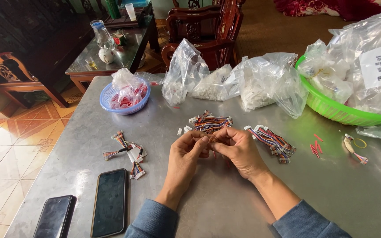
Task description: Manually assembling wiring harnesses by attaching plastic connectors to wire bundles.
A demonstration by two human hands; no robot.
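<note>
My left hand and my right hand meet over the middle of the grey metal table, fingertips pinched together on a small multicoloured wire harness that is mostly hidden by the fingers. Just beyond the hands lies a pile of similar wire harnesses with white connectors. Another bundle of harnesses lies right of my right hand. A third group of harnesses is spread out to the left.
Two dark phones lie at the near left. A blue basket of red parts stands at the back left. Clear bags of white connectors and a green basket of bags fill the back right. Red pieces lie loose.
</note>
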